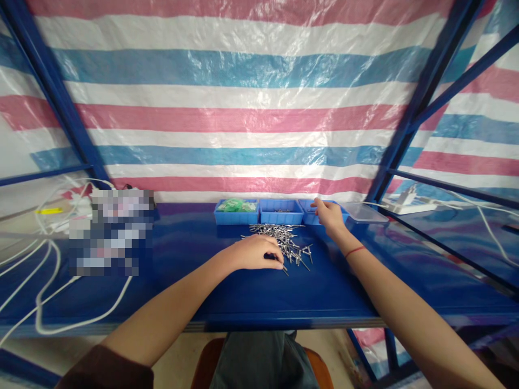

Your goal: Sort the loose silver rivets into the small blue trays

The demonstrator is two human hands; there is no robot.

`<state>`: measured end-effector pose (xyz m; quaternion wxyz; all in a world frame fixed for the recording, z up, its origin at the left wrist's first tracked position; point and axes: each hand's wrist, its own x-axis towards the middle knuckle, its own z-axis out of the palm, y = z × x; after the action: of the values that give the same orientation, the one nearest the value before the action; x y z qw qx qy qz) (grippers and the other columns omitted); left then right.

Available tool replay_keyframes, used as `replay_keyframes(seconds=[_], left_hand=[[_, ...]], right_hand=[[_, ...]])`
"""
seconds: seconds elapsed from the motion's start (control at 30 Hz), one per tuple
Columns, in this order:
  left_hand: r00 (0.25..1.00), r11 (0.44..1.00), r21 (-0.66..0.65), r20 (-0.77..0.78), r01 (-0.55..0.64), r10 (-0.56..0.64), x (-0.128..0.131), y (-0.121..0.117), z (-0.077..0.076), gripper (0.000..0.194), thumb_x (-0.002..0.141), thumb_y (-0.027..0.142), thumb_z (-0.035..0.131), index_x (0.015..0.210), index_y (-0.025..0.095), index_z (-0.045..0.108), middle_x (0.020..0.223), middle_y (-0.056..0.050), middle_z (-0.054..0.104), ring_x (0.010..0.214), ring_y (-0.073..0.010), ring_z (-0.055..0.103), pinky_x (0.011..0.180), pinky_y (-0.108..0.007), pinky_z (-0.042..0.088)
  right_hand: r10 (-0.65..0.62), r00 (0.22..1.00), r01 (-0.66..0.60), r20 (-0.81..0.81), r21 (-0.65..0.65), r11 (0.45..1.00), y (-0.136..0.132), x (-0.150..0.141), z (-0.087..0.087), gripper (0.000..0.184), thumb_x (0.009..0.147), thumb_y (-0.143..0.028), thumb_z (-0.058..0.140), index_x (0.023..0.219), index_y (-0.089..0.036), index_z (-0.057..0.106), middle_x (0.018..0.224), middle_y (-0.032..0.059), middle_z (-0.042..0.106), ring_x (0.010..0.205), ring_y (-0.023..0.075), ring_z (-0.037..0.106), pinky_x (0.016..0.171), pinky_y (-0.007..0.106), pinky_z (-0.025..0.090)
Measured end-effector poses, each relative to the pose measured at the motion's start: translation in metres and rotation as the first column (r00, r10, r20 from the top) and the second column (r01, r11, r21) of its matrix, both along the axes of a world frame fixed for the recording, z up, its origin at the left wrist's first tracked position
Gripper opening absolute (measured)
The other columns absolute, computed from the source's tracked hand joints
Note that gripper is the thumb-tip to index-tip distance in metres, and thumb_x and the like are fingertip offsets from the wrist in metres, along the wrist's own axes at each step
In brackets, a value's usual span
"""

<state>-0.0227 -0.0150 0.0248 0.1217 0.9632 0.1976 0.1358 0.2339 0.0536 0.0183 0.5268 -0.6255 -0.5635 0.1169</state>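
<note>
1. Metal pins [279, 233] lie in a pile on the blue counter [194, 270], near three blue boxes [280, 218].
2. Left hand [259, 253]: narrow grip by one pin [286, 272]; I can't tell if it's holding it.
3. Right hand [329, 214]: bent fingers over the right box [312, 219]; can't tell if they hold anything.
4. Green bag [233, 205], left box [236, 218]: too blurry to read.
</note>
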Motion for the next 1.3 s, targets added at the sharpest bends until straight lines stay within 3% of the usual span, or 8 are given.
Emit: replay_keyframes(seconds=[0.2, 0.33, 0.47, 0.6, 0.73, 0.9, 1.13, 1.3], left_hand=[[0.999, 0.997, 0.07, 0.016, -0.043, 0.042, 0.002, -0.001, 0.0, 0.021, 0.088, 0.028, 0.048, 0.088, 0.019, 0.067, 0.089, -0.002, 0.064, 0.083, -0.0128, 0.059, 0.076, -0.021, 0.04], [0.978, 0.981, 0.087, 0.139, -0.172, 0.159, 0.002, 0.003, -0.005, 0.02, 0.088, 0.027, 0.046, 0.086, 0.019, 0.064, 0.087, -0.002, 0.065, 0.084, -0.0144, 0.059, 0.076, -0.023, 0.041], [0.856, 0.929, -0.148, 0.36, -0.34, 0.371, 0.002, 0.01, -0.011, 0.022, 0.089, 0.031, 0.041, 0.089, 0.018, 0.059, 0.083, -0.002, 0.065, 0.076, -0.0142, 0.06, 0.069, -0.024, 0.042], [0.744, 0.855, -0.439, 0.465, -0.276, 0.479, 0.003, 0.018, -0.015, 0.027, 0.087, 0.037, 0.041, 0.091, 0.016, 0.057, 0.08, -0.003, 0.065, 0.068, -0.0129, 0.059, 0.063, -0.023, 0.043], [0.707, 0.843, -0.503, 0.525, -0.191, 0.474, 0.005, 0.021, -0.015, 0.03, 0.085, 0.041, 0.042, 0.086, 0.014, 0.056, 0.078, -0.004, 0.063, 0.067, -0.0122, 0.057, 0.064, -0.023, 0.043], [0.685, 0.816, -0.562, 0.541, -0.137, 0.488, 0.008, 0.021, -0.014, 0.033, 0.085, 0.044, 0.041, 0.084, 0.014, 0.056, 0.078, -0.003, 0.062, 0.067, -0.0118, 0.054, 0.064, -0.023, 0.042], [0.671, 0.782, -0.618, 0.545, -0.082, 0.502, 0.009, 0.016, -0.011, 0.032, 0.085, 0.043, 0.043, 0.084, 0.014, 0.057, 0.08, -0.004, 0.061, 0.071, -0.0119, 0.054, 0.067, -0.024, 0.041], [0.66, 0.742, -0.669, 0.535, -0.052, 0.528, 0.011, 0.014, -0.01, 0.032, 0.081, 0.042, 0.051, 0.092, 0.014, 0.059, 0.084, -0.005, 0.063, 0.074, -0.0134, 0.056, 0.069, -0.025, 0.042]], right_hand=[[0.248, 0.955, -0.242, 0.162, -0.054, 0.969, -0.017, -0.03, 0.011, 0.039, 0.08, -0.044, 0.044, 0.069, -0.013, 0.066, 0.055, 0.0015, 0.053, 0.052, 0.012, 0.046, 0.051, 0.026, 0.034], [0.497, 0.833, -0.497, 0.242, -0.063, 0.865, -0.031, -0.049, 0.016, 0.034, 0.079, -0.041, 0.048, 0.062, -0.014, 0.061, 0.057, 0.0003, 0.054, 0.056, 0.0117, 0.047, 0.056, 0.026, 0.036], [0.697, 0.713, -0.693, 0.078, -0.072, 0.717, -0.046, -0.067, 0.02, 0.025, 0.077, -0.036, 0.053, 0.073, -0.015, 0.064, 0.067, 0.0021, 0.061, 0.058, 0.0111, 0.05, 0.057, 0.026, 0.04], [0.765, 0.638, -0.77, -0.089, -0.035, 0.637, -0.054, -0.076, 0.021, 0.026, 0.079, -0.037, 0.054, 0.088, -0.015, 0.065, 0.072, 0.0021, 0.061, 0.049, 0.0072, 0.044, 0.047, 0.023, 0.035], [0.759, 0.628, -0.769, -0.171, 0.006, 0.639, -0.054, -0.078, 0.018, 0.03, 0.075, -0.037, 0.062, 0.096, -0.017, 0.063, 0.07, 0.0007, 0.06, 0.05, 0.0067, 0.044, 0.044, 0.021, 0.032], [0.748, 0.635, -0.758, -0.191, 0.032, 0.651, -0.054, -0.08, 0.018, 0.027, 0.071, -0.039, 0.065, 0.085, -0.015, 0.064, 0.062, -0.001, 0.058, 0.048, 0.0065, 0.042, 0.043, 0.022, 0.03], [0.799, 0.578, -0.8, -0.165, 0.077, 0.595, -0.052, -0.081, 0.016, 0.024, 0.073, -0.038, 0.064, 0.08, -0.016, 0.062, 0.072, 0.0012, 0.063, 0.057, 0.0092, 0.052, 0.052, 0.024, 0.039], [0.724, 0.684, -0.72, -0.087, 0.075, 0.69, -0.053, -0.082, 0.019, 0.024, 0.073, -0.039, 0.063, 0.078, -0.015, 0.061, 0.064, 0.0, 0.061, 0.058, 0.011, 0.053, 0.055, 0.025, 0.041]])
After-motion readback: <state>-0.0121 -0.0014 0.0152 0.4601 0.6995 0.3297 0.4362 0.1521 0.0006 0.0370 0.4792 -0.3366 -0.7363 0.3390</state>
